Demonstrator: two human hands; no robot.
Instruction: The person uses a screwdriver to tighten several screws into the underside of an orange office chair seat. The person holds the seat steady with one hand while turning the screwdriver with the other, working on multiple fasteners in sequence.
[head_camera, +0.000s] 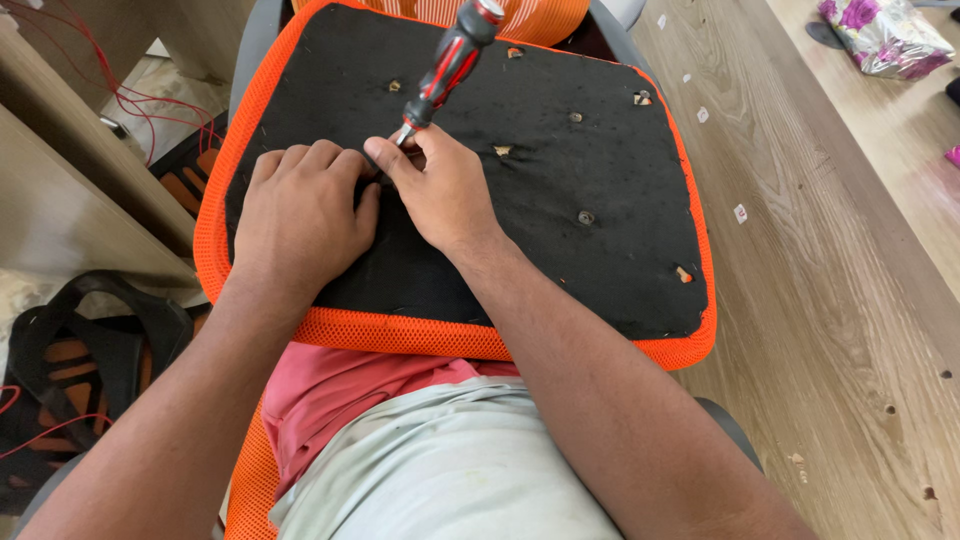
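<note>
Screwdriver (447, 65), red-and-black handle, tilts up and away from the right hand (440, 190) gripping its lower shaft, tip down on the black, orange-edged seat cushion (560, 250), under the left hand (300, 215).

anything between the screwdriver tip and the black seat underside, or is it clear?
Cannot tell fully. The screwdriver slants down from its red-and-black handle into the right hand, and the left hand presses in beside it. Fingers hide the tip where it would meet the seat underside. Nothing else visible lies there.

Matt black felt (560, 220), seemingly; orange mesh edging (400, 330)
</note>
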